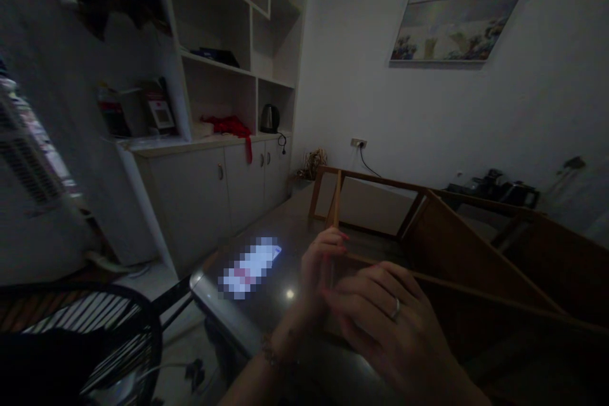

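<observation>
Over the table (266, 323), my left hand (316, 266) is raised with its fingers curled in. Facing it, my right hand (385, 311) wears a ring and has its fingers bent together, the tips close to the left fingers. Something small and clear may sit between the two, but dimness and blur hide what it is. Left of my hands, a lit phone (252, 266) with a blurred-out screen lies on the tabletop. Just behind and to the right of them is a brown wooden frame (413, 228) with several compartments.
A white cabinet (190, 196) with shelves stands at the left back, holding an electric kettle (269, 118) and a red cloth (233, 125). Near the front left is a black woven chair (152, 323). A plugged-in wall socket (358, 143) sits behind the wooden frame.
</observation>
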